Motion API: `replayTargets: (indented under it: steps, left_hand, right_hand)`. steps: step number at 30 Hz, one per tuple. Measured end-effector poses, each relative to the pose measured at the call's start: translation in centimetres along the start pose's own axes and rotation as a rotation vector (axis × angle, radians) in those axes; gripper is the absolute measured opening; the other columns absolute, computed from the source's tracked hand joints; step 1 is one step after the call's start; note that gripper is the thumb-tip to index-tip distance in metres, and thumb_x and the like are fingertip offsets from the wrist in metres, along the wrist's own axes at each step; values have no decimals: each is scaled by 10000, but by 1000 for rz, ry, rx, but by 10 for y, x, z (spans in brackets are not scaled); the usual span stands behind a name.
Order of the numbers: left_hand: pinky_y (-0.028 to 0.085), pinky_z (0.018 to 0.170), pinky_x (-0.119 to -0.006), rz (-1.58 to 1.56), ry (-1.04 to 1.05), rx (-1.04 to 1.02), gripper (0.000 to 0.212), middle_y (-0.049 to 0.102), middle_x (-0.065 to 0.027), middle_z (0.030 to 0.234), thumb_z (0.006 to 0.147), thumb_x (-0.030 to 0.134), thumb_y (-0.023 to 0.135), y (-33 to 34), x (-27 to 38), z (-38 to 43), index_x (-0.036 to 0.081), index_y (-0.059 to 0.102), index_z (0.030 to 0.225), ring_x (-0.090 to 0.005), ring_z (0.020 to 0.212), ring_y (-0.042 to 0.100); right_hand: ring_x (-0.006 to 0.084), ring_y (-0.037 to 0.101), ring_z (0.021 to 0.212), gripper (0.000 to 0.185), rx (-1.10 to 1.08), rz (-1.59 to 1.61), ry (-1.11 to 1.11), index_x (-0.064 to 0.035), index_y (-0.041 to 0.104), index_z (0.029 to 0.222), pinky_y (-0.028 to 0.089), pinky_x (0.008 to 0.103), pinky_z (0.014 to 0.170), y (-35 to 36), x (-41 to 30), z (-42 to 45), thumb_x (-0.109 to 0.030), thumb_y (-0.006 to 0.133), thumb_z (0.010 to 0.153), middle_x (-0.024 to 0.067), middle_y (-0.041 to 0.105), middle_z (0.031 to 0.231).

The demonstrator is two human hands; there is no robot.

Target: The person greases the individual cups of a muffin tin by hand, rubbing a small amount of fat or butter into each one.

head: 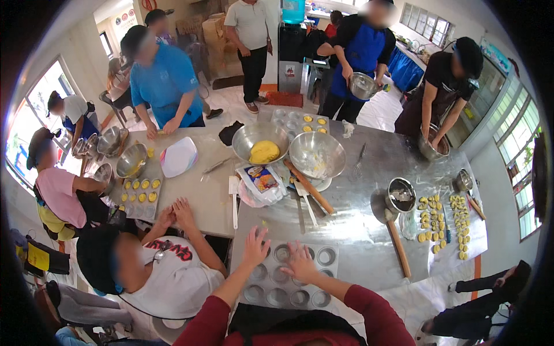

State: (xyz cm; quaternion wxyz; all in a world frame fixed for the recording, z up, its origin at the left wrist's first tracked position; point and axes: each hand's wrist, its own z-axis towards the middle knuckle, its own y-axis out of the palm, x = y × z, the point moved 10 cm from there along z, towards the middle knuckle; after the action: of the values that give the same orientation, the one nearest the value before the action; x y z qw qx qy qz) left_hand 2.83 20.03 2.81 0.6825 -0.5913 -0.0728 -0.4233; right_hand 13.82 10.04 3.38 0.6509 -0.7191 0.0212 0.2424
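Note:
A metal muffin tin [277, 279] with round cups lies right before me at the table's near edge. Over its far left corner my left hand [256, 247] is spread, holding nothing. My right hand [301, 262] reaches over the middle cups, palm down with fingers apart, and covers some of them. Whether either hand touches the tin I cannot tell. The cups that show look bare. Beyond my hands lie a white-handled spatula [306, 207] and a wooden rolling pin [309, 187].
A steel bowl [260, 142] holds yellow dough; a floury steel bowl [318, 155] stands beside it. Rows of yellow dough pieces [433, 218] lie at right, near another rolling pin [398, 248]. A person [173, 277] sits close on my left. Co-workers handle bowls around the table.

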Motion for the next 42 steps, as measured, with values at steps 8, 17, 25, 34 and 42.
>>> replayTargets:
  steps: [8,17,25,34,42]
  left_hand:
    - [331,951,-461,13,-55,-28,463,355,-226,1293,854,293,516,4,6,4,108,430,1270,-393,1167,372]
    - [319,965,-454,33,-112,22,463,378,-237,1275,857,280,519,-5,1,-1,66,429,1257,-391,1171,374]
    - [298,976,-462,33,-134,86,453,373,-252,1282,874,268,489,-7,-9,3,43,413,1259,-401,1182,361]
    - [318,951,-467,15,-163,121,453,396,-247,1256,870,286,485,-7,-21,5,14,426,1227,-405,1156,383]
    - [343,915,-456,61,-158,102,453,420,-208,1236,853,294,504,-4,-21,12,28,439,1213,-368,1122,419]
  right_hand:
    - [422,82,1329,513,248,-22,-33,-115,636,1013,151,582,1032,-9,5,1,-551,425,845,205,188,1426]
    - [383,88,1342,591,72,-93,42,-105,642,1035,133,571,1042,-13,15,12,-600,389,834,178,162,1447]
    - [371,81,1345,544,-76,-163,-12,-140,637,1039,130,565,1049,-14,17,18,-582,391,840,117,189,1451]
    - [336,106,1347,536,-108,-220,-225,-129,659,990,128,548,1062,-9,17,38,-576,408,835,59,202,1452]
    - [324,86,1356,519,-276,-199,-436,-146,644,1069,118,535,1070,-18,39,65,-552,407,848,62,185,1459]
